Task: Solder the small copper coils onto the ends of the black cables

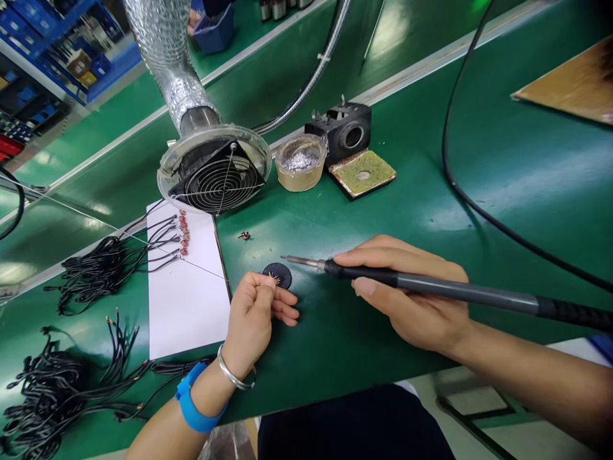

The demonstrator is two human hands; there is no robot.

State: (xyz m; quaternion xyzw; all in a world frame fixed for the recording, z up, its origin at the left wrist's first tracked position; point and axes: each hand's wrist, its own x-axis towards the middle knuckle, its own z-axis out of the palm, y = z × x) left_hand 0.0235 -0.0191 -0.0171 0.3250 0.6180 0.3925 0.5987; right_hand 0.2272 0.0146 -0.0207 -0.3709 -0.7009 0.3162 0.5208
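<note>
My right hand [412, 294] holds a soldering iron [460, 291] like a pen, its metal tip pointing left. That tip is just right of a small black disc [283, 273] on the green bench and looks apart from it. Thumb and forefinger of my left hand [258, 306] pinch a small part with coloured wire ends [274, 278] over the disc; the rest of it is hidden by the fingers. A thin line [201, 267] runs from the far left toward this hand. A tiny brown cluster [244, 236] lies behind the disc.
A fume extractor [223, 176] hangs at the back left. Behind are a tub of silvery scraps [301, 163], an iron stand [342, 131] and a sponge tray [364, 174]. White board [186, 313] carries red-ended cables; black cable bundles [52, 390] lie left. A black cord [502, 227] crosses the right.
</note>
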